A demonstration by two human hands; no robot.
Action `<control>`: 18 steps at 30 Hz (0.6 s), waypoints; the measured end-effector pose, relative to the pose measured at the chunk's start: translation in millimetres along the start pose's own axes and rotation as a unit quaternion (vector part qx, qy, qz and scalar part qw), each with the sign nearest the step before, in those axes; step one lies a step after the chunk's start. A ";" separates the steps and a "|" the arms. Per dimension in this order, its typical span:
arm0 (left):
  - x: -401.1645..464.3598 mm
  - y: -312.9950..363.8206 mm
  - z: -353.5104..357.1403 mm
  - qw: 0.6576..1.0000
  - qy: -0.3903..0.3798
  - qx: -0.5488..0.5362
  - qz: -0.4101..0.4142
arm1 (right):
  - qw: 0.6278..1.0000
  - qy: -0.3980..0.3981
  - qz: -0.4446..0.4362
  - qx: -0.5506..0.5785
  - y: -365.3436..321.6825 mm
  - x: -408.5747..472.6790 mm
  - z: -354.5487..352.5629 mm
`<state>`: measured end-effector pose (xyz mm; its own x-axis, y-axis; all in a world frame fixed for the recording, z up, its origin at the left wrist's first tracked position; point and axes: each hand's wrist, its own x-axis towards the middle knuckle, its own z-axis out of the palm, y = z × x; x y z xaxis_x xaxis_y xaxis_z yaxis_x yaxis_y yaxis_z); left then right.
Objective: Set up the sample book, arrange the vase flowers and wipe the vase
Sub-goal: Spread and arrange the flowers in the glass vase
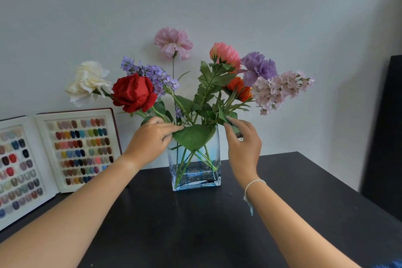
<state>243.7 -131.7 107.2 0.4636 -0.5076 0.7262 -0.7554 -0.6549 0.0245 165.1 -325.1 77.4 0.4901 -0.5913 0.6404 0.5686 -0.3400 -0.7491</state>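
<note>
Centrally, a clear blue-tinted rectangular glass vase (pixel 195 167) stands upright on a black table (pixel 282 213), near its back edge, w/ a pale wall (pixel 261 6) behind. No readable writing anywhere. Inside the vase: crossed green stems (pixel 191 161); can't tell if there's water, though the base looks bluer. One big leaf (pixel 192 137) droops over the front rim.

Blooms fan out above: white carnation (pixel 88 81) far left, red rose (pixel 133 92) beside it, purple sprig (pixel 150 74) behind the rose, pink carnation (pixel 173 42) tallest at centre, coral bloom (pixel 225 53) and orange bloom (pixel 238 89) to the right, then lilac carnation (pixel 258 67) and pale pink lilac spray (pixel 280 89) reaching furthest right.

Left hand (pixel 150 141) is at the vase's left rim, fingers pinching the big leaf's edge. Right hand (pixel 244 143) is at the right rim, thumb and forefinger closed on a small leaf (pixel 230 119); a white string bracelet (pixel 253 185) sits on that wrist.

Sample book (pixel 52 159) stands open on the table's left, propped against the wall, well apart from the vase; its two white pages hold rows of coloured nail tips.
</note>
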 end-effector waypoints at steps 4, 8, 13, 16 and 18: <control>-5.1 1.5 0.1 1.000 -0.017 0.007 -0.004 | 0.999 -0.024 -0.008 -0.020 0.4 -2.8 -1.9; -9.5 3.8 -3.8 1.000 -0.018 0.012 -0.020 | 0.998 -0.046 -0.007 -0.038 -2.4 -5.5 -4.7; -22.6 13.0 -9.9 0.999 -0.008 0.001 -0.034 | 0.998 -0.041 0.009 -0.046 -7.1 -13.7 -14.1; -37.8 17.8 -10.0 0.998 -0.001 -0.021 -0.056 | 0.997 -0.041 0.021 -0.055 -5.3 -24.7 -20.6; -50.3 18.5 -7.1 0.996 -0.005 -0.039 -0.077 | 0.997 -0.041 0.036 -0.055 -0.6 -34.0 -25.2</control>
<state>203.1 -114.3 76.0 0.5803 -0.4107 0.7033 -0.7092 -0.6793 0.1884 131.4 -323.2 51.8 0.5825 -0.5570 0.5920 0.4553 -0.3798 -0.8053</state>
